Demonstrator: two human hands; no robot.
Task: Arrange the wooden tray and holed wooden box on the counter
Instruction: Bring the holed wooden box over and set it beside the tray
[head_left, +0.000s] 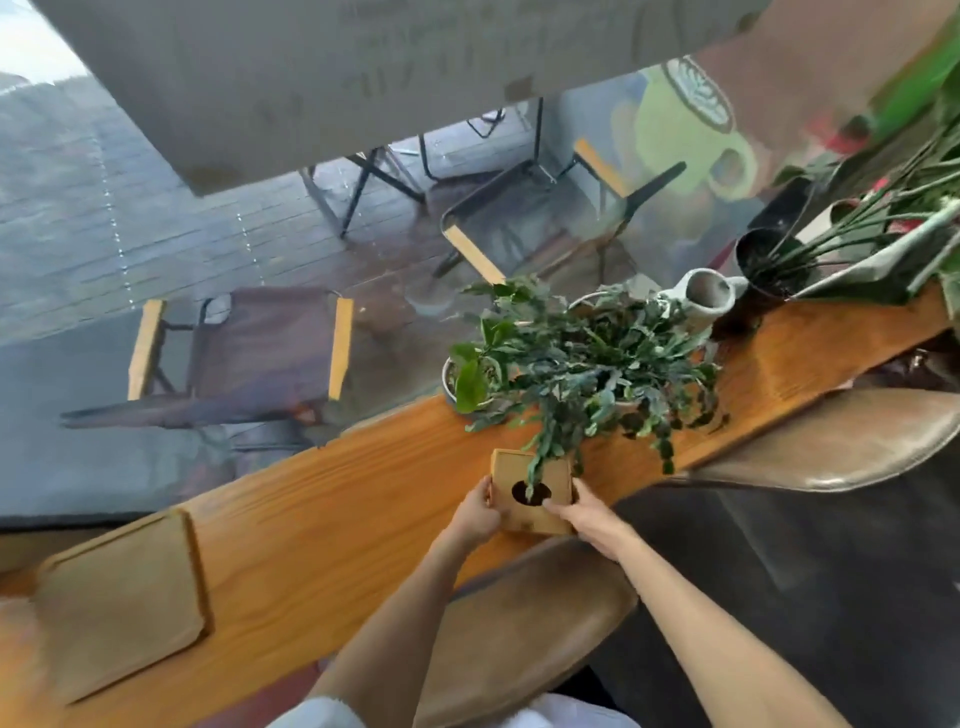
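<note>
A small wooden box (519, 473) with a dark oval hole in its top stands on the orange wooden counter (337, 499), near the counter's front edge. My left hand (475, 512) grips the box's left side and my right hand (587, 512) grips its right side. A hanging stem of the potted plant droops over the box's top and partly covers the hole. The flat wooden tray (122, 603) lies on the counter far to the left, apart from both hands.
A leafy potted plant (597, 364) stands just behind the box, with a smaller pot (467, 379) to its left. A pale watering can (701, 296) and a black pot (769, 260) sit farther right. Brown stools (524, 623) stand below the counter. Glass runs behind it.
</note>
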